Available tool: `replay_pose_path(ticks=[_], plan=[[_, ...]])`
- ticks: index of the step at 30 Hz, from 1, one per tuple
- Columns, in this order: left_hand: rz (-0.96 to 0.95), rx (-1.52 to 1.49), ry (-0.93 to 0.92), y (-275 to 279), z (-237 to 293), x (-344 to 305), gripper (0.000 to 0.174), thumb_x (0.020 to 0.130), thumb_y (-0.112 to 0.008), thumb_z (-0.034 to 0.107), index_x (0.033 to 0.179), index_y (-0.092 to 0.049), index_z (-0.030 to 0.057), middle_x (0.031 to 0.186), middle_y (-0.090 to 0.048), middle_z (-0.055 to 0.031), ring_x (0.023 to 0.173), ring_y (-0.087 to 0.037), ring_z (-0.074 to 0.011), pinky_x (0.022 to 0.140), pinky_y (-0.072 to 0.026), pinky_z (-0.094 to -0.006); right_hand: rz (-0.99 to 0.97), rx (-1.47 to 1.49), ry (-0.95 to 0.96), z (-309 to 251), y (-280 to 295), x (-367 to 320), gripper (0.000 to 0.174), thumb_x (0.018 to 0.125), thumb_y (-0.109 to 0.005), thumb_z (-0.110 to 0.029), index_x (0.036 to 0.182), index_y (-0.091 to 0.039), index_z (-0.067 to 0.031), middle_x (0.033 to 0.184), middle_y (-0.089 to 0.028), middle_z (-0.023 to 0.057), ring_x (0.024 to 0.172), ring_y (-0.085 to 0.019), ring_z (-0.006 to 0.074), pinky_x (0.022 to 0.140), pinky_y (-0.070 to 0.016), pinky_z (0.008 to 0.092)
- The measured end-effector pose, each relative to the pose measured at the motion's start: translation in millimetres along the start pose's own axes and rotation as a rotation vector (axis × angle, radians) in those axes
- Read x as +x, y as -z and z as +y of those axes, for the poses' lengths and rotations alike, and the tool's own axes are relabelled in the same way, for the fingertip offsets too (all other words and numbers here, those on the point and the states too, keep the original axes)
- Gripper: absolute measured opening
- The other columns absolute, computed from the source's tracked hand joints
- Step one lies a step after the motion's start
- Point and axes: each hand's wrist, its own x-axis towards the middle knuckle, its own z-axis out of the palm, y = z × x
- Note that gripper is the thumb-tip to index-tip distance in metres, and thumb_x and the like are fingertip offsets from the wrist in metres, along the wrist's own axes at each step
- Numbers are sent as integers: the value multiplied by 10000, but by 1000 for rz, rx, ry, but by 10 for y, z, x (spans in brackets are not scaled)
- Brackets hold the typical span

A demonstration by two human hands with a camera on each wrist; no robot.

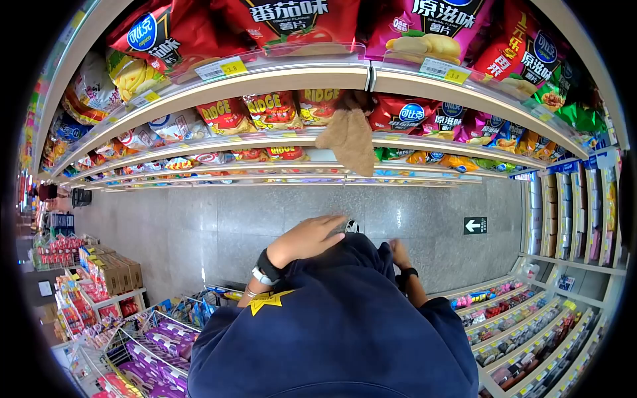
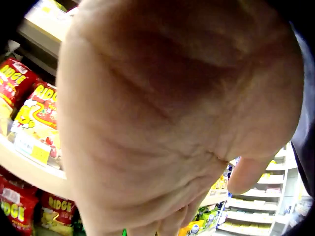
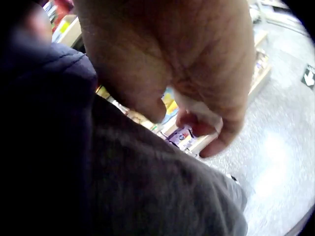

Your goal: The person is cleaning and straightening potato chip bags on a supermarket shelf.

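Observation:
My left hand (image 1: pixel 308 237) is held in front of the body with straight fingers, nothing in it. In the left wrist view its bare palm (image 2: pixel 162 123) fills most of the picture. My right hand (image 1: pixel 400 254) hangs by my side at the hem of the dark blue top (image 1: pixel 332 318). Its fingers (image 3: pixel 216 145) curl loosely beside the dark trousers (image 3: pixel 157 182) in the right wrist view. A brown cloth (image 1: pixel 352 141) drapes over the shelf edge ahead, beyond both hands.
Shelves ahead carry red crisp packets (image 1: pixel 302 26), pink packets (image 1: pixel 431 30) and Ridge bags (image 1: pixel 272 111). Wire baskets with purple packs (image 1: pixel 156 351) stand behind on the left. Stocked racks (image 1: pixel 524 331) line the right. A floor arrow sign (image 1: pixel 474 225) marks the grey tiles.

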Motion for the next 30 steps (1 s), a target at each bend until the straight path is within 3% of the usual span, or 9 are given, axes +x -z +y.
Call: replay_pose_path(ticks=[1, 4, 7, 10, 14, 17, 20, 23, 30], plan=[[31, 9, 3, -32, -28, 9, 530, 972, -464, 346, 1361, -421, -12, 1310, -505, -262, 1236, -468, -389, 1051, -367, -403, -216, 25, -37, 107, 36, -90, 399, 941, -562, -294, 1136, -501, 48, 1037, -638, 192, 924, -636, 298, 738, -495, 405], [112, 26, 31, -135, -71, 103, 520, 971, -465, 344, 1343, -439, -19, 1293, -521, -254, 1218, -483, -389, 1036, -385, -403, -328, 602, -491, -132, 337, -353, 478, 917, -597, -251, 1239, -473, 81, 1120, -624, 139, 1008, -606, 209, 841, -496, 327], [157, 29, 74, -150, 61, 234, 510, 969, -471, 341, 1329, -452, -21, 1288, -528, -245, 1217, -484, -384, 1035, -385, -409, -387, 824, -526, -290, 749, -468, 396, 874, -636, -176, 1206, -542, 18, 1062, -640, 72, 900, -627, 165, 780, -523, 297], [176, 34, 53, -198, 162, 388, 501, 965, -480, 339, 1319, -464, -16, 1289, -529, -236, 1212, -488, -379, 1030, -388, -414, -606, 783, -125, -834, 1252, -565, 320, 861, -653, -100, 1141, -585, 39, 1040, -649, 21, 934, -599, 106, 861, -489, 261], [187, 59, 81, -242, 166, 513, 491, 962, -488, 335, 1319, -468, -2, 1288, -531, -226, 1214, -487, -375, 1034, -382, -419, -734, 509, -3, -1046, 1560, -582, 413, 855, -668, -134, 1214, -545, 28, 1150, -627, 64, 1037, -572, 127, 918, -448, 269], [242, 103, 106, -225, 162, 573, 485, 961, -491, 330, 1321, -468, 6, 1320, -507, -221, 1234, -469, -374, 1043, -369, -428, -503, 290, 194, -1358, 1624, -594, 467, 862, -632, -99, 1292, -486, 10, 1250, -579, 127, 1150, -534, 195, 986, -408, 309], [356, 185, 96, -207, 143, 619, 482, 952, -510, 321, 1321, -470, 12, 1380, -446, -218, 1266, -438, -375, 1054, -356, -436, -536, 330, 265, -1382, 1552, -513, 509, 859, -603, -59, 1338, -440, -5, 1326, -518, 184, 1229, -487, 262, 1035, -368, 346], [494, 256, 110, -120, 43, 752, 482, 936, -543, 304, 1320, -474, 22, 1433, -378, -218, 1297, -403, -377, 1062, -348, -434, -501, 202, 341, -1456, 1662, -540, 506, 773, -486, 99, 1274, -465, 31, 1223, -558, 221, 1170, -520, 310, 1012, -381, 337], [624, 238, 113, 18, 46, 901, 483, 917, -586, 263, 1332, -471, 43, 1461, -337, -220, 1328, -367, -380, 1072, -341, -428, -720, 164, 325, -1406, 1675, -431, 512, 841, -566, -4, 1337, -438, 18, 1316, -524, 200, 1222, -493, 274, 1036, -373, 339]])
